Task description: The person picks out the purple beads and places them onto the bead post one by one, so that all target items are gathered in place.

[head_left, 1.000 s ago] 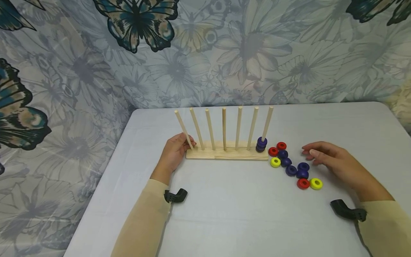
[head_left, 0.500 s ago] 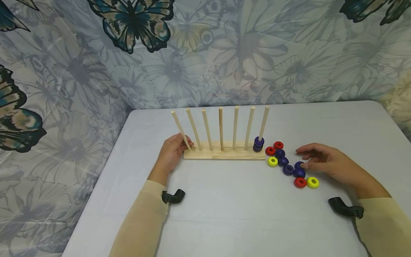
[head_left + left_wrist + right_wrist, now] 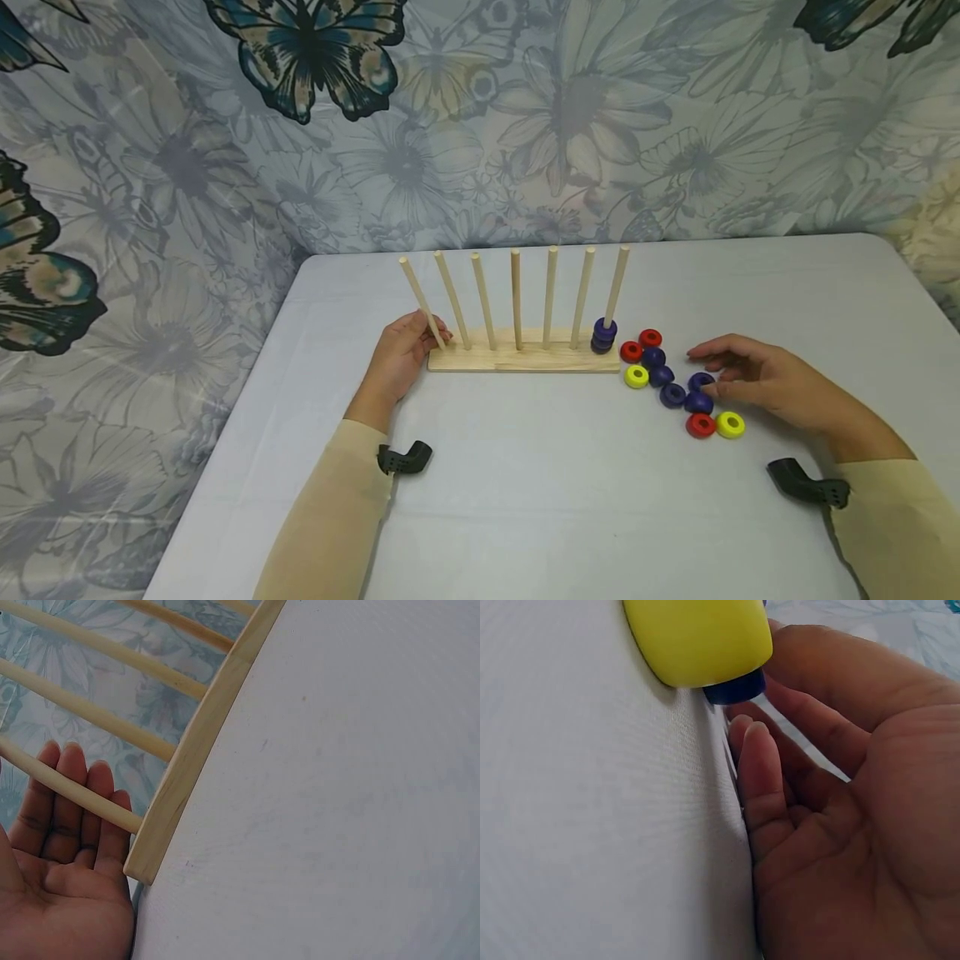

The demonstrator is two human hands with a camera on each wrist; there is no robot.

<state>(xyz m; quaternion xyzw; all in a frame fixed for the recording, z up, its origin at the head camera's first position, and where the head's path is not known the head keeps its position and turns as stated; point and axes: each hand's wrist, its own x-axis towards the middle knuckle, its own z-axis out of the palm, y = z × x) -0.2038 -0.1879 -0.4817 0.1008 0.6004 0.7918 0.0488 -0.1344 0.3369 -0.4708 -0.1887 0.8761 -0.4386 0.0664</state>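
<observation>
In the head view a wooden rack carries a row of several upright pegs. Dark blue beads are stacked on its rightmost peg. My left hand is at the rack's left end; in the left wrist view its fingers extend behind the end peg, palm showing. My right hand is beside the loose beads, thumb tip right at a blue bead, the other fingers loosely bent and apart from it. A yellow bead fills the top of the right wrist view, partly hiding a dark blue one.
Loose beads lie in a slanting cluster right of the rack: red ones, yellow ones and several blue ones. All stand on a white-covered table. A floral, butterfly-patterned backdrop rises behind it.
My right hand has moved slightly left, its thumb coming down to the blue bead. The left hand stays at the rack's end. The head view has shifted a little.
</observation>
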